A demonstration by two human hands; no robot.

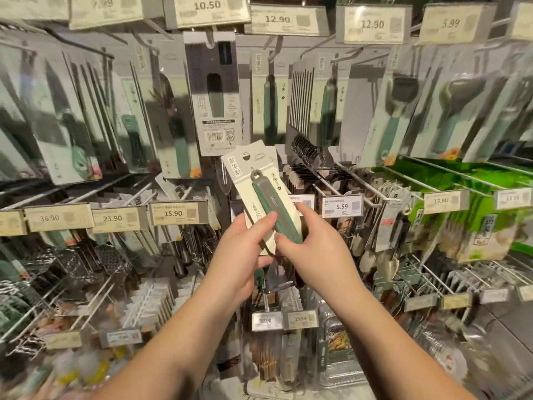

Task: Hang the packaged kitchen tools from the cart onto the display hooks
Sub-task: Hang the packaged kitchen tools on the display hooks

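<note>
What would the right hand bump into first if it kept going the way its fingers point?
The right hand points up-left at the packaged tool it already holds; beyond, probably the hanging barcode pack, though depth is unclear.

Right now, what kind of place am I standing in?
Most likely a shop's kitchenware aisle. Price tags such as the 10.50 tag hang above wire hooks full of carded utensils, and both hands hold a packaged green-handled tool in front of them.

Shop: price tags (173,213), pkgd goods.
</note>
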